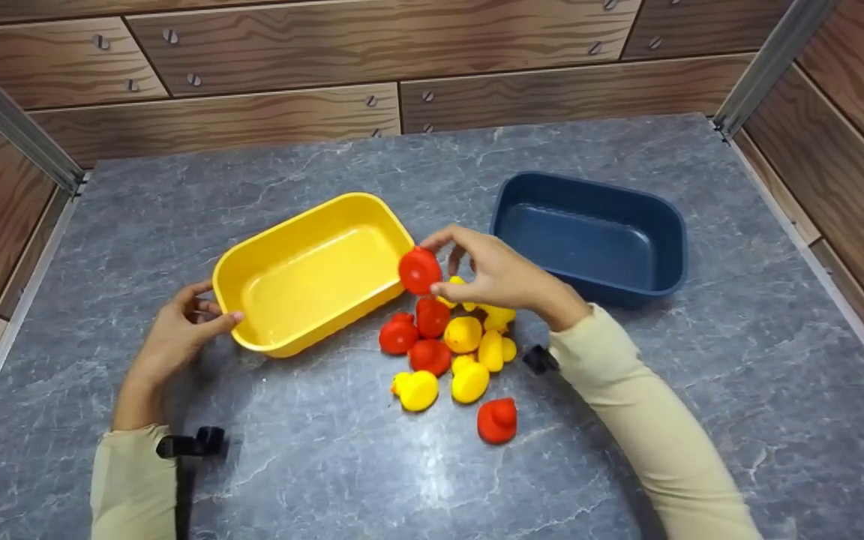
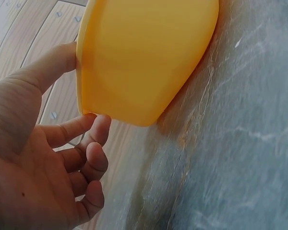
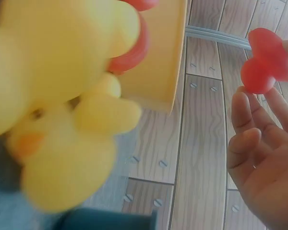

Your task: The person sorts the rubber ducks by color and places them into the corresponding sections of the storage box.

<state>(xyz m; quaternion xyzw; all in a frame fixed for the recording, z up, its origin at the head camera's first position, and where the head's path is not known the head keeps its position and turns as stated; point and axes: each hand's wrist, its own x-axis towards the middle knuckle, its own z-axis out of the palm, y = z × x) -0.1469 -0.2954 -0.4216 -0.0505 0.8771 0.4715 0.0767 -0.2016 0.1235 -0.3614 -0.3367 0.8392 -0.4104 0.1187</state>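
A red rubber duck [image 1: 418, 271] is pinched between the thumb and fingers of my right hand [image 1: 503, 274], next to the right end of a yellow tub [image 1: 312, 337]. The same duck [image 3: 266, 60] shows in the right wrist view. My left hand [image 1: 177, 330] grips the tub's left rim, thumb on one side and fingertips on the other, as the left wrist view also shows. Below the right hand lies a pile of yellow rubber ducks [image 1: 463, 334] and red rubber ducks [image 1: 430, 357]. One red duck [image 1: 497, 421] lies apart, nearer the front. No ducks show inside the yellow tub.
A dark blue tub [image 1: 589, 240] stands at the back right, beyond the right forearm. The grey marbled tabletop [image 1: 312, 465] is bordered by wood-patterned panels [image 1: 372, 45] at the back and sides. Black straps [image 1: 190, 444] sit at the wrists.
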